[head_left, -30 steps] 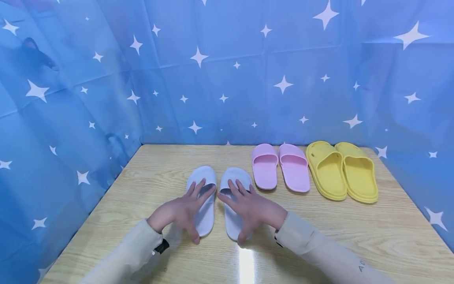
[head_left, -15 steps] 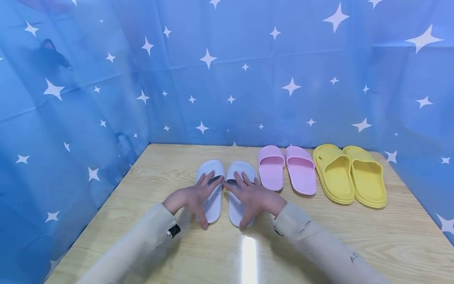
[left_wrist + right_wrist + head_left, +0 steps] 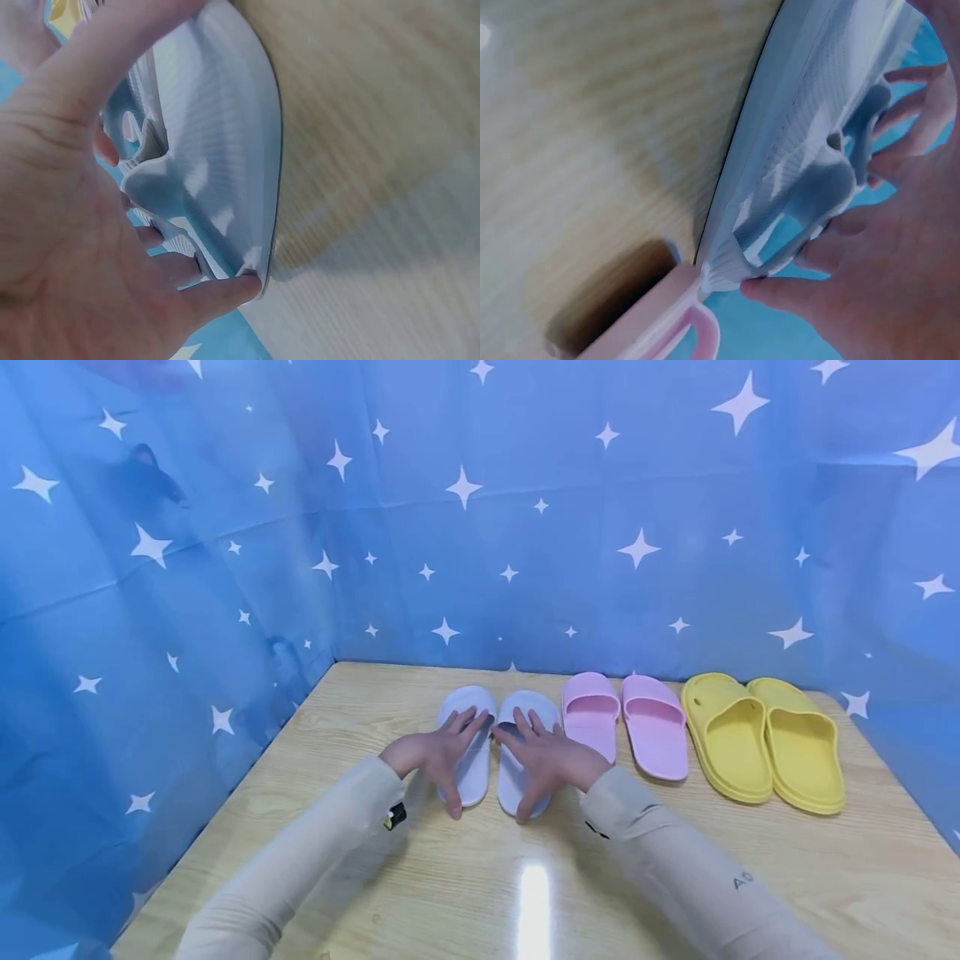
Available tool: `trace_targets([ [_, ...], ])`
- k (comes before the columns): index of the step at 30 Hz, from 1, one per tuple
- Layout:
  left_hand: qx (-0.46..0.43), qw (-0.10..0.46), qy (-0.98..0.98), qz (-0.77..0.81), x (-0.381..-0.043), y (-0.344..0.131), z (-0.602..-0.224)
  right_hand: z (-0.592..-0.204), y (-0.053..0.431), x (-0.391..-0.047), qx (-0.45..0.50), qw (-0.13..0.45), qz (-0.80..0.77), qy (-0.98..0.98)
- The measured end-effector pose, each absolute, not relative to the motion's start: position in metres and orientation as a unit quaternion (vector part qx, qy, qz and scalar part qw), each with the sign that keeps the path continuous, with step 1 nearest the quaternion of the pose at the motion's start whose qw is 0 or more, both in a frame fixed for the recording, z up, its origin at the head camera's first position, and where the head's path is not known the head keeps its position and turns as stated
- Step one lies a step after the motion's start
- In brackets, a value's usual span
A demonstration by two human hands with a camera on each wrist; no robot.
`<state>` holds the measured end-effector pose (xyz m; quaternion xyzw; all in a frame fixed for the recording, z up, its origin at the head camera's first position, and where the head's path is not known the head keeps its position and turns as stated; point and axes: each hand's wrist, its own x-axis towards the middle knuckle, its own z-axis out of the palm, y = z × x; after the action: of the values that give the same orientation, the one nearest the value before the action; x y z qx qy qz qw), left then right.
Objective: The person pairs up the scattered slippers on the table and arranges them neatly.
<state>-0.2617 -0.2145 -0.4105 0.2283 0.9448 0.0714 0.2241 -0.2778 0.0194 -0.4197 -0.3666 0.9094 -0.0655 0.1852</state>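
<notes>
A pair of white slide slippers sits side by side on the wooden table, heels toward me. My left hand [image 3: 442, 753] spreads over the left white slipper [image 3: 474, 777], fingers extended on its strap and thumb by its heel. In the left wrist view, the little finger touches the edge of the white slipper [image 3: 225, 112] near the toe. Over the right white slipper [image 3: 512, 781] my right hand [image 3: 553, 760] is spread likewise, thumb at the heel. The right wrist view has a fingertip against the strap side of that slipper [image 3: 795, 150]. The hands cover much of both straps.
Immediately right of the white pair stand pink slippers [image 3: 656, 739], the nearer one close to the white toe. Farther right are yellow slippers [image 3: 738, 747]. A blue star-patterned curtain [image 3: 525, 527] rises behind the wooden table [image 3: 450, 893] and along its left side.
Both hands have pushed the white slippers away from me toward the table's back edge, nearer to level with the pink pair. The head view has shifted slightly. Pink and yellow slippers stay put.
</notes>
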Motion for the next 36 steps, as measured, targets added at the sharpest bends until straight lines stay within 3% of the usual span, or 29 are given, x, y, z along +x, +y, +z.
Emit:
trace_targets([
  [20,0.198,0.221,0.953,0.066,-0.31,-0.204,-0.407,-0.415,0.015,-0.319,-0.327,0.185,-0.046,0.926],
  [27,0.191,0.243,0.949,0.053,-0.318,-0.196,-0.418,-0.42,0.017,-0.324,-0.305,0.217,-0.04,0.927],
  [36,0.178,0.217,0.959,0.04,-0.313,-0.2,-0.414,-0.417,0.008,-0.322,-0.308,0.177,-0.045,0.934],
])
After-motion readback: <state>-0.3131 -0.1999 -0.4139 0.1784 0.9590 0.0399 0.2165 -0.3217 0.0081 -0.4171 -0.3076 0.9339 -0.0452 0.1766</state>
